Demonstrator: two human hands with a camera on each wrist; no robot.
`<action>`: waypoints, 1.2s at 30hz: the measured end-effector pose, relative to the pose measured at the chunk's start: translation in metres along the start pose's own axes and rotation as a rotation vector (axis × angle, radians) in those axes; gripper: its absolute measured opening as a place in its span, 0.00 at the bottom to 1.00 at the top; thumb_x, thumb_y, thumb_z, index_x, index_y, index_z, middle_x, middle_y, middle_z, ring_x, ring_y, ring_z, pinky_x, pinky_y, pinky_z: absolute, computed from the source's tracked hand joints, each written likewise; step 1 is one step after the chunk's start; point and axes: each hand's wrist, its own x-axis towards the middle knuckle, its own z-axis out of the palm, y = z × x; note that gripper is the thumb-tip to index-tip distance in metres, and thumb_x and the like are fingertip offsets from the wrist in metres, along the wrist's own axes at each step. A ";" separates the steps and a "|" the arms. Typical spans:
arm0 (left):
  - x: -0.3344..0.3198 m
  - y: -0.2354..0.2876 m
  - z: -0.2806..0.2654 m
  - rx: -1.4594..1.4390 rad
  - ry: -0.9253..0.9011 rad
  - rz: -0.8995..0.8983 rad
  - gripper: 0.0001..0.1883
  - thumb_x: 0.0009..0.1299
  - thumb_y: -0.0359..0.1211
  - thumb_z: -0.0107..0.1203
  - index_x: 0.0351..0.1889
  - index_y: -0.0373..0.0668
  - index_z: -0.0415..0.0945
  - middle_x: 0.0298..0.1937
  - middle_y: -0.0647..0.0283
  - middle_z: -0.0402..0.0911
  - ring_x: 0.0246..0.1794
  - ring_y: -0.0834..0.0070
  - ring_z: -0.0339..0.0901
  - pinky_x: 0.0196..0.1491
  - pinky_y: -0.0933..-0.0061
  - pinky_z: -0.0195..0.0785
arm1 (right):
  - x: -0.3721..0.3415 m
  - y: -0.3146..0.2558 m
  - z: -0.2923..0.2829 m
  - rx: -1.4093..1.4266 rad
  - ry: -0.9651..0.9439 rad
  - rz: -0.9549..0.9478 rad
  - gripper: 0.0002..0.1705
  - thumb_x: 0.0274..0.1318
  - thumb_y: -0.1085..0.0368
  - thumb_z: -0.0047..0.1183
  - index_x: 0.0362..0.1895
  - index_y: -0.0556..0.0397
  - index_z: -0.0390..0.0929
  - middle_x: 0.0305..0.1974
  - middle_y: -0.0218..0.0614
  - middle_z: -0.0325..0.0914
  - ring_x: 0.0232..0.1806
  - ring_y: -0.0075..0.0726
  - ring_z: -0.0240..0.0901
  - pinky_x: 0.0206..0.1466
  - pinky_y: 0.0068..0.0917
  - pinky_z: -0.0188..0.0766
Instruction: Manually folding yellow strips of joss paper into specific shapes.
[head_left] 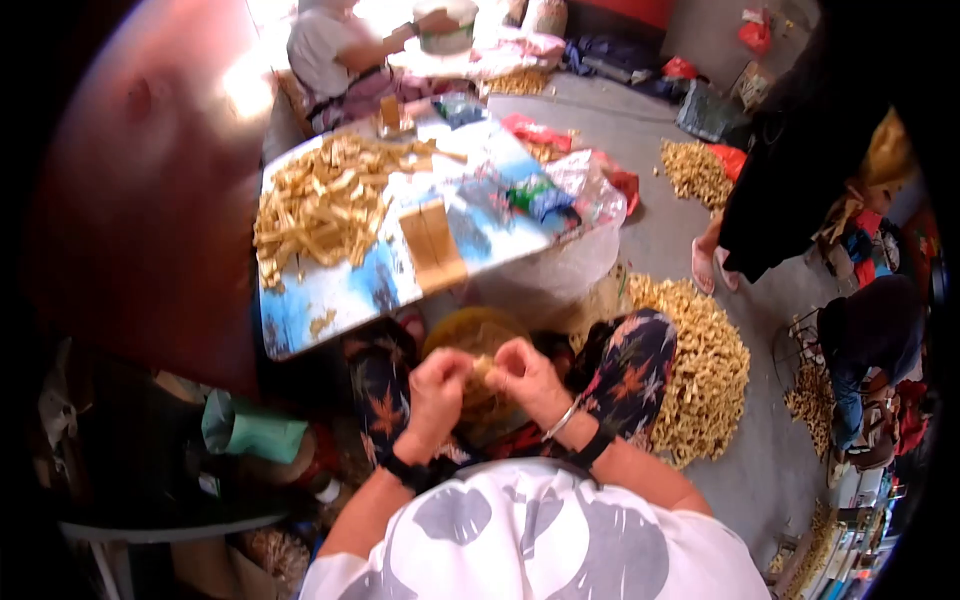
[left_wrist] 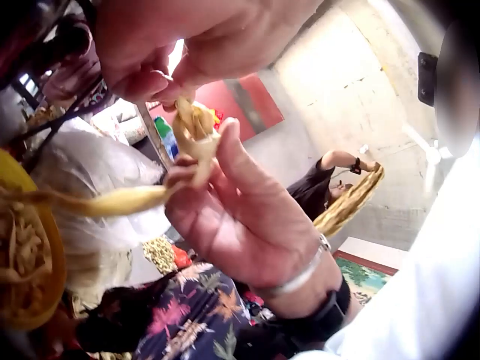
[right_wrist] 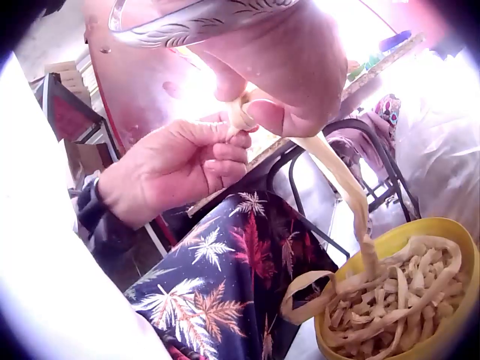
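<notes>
Both hands meet over the lap, above a yellow bowl [right_wrist: 397, 240]. My left hand [head_left: 438, 395] pinches one side of a small loop in a pale yellow strip [right_wrist: 341, 180] that looks like tofu skin. On the other side, my right hand [head_left: 530, 380] pinches the same strip between thumb and fingers. From the right hand the strip's long tail hangs into the bowl, as the right wrist view shows. Small pale knotted pieces [right_wrist: 379, 304] fill the bowl, with a loose strip lying over them.
Ahead stands a low blue-and-white table [head_left: 345, 290] with a pile of flat strips [head_left: 330, 200] and a brown folded board [head_left: 432, 245]. A large heap of knots [head_left: 700, 370] covers the floor at right. One person [head_left: 335, 60] sits opposite; another in dark clothes [head_left: 790, 190] stands right.
</notes>
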 end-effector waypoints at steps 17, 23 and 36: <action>-0.007 -0.006 0.000 -0.608 -0.208 -0.367 0.12 0.72 0.29 0.57 0.52 0.37 0.76 0.46 0.65 0.81 0.44 0.79 0.78 0.50 0.76 0.71 | 0.006 -0.019 0.016 -0.373 0.108 -0.185 0.13 0.58 0.63 0.60 0.42 0.59 0.76 0.38 0.41 0.80 0.40 0.38 0.80 0.45 0.30 0.76; -0.014 -0.006 -0.001 -0.708 -0.202 -0.450 0.09 0.72 0.27 0.56 0.49 0.38 0.73 0.38 0.67 0.80 0.35 0.83 0.76 0.40 0.82 0.69 | 0.017 -0.006 0.019 -0.180 0.068 -0.107 0.12 0.65 0.62 0.51 0.40 0.60 0.79 0.36 0.40 0.83 0.34 0.41 0.81 0.39 0.31 0.75; -0.020 -0.007 -0.020 -0.909 -0.223 -0.536 0.07 0.72 0.29 0.58 0.45 0.40 0.75 0.27 0.74 0.71 0.20 0.90 0.57 0.23 0.86 0.49 | 0.013 -0.019 0.010 0.280 -0.220 0.231 0.08 0.58 0.65 0.61 0.38 0.46 0.75 0.24 0.17 0.68 0.20 0.09 0.56 0.21 0.12 0.48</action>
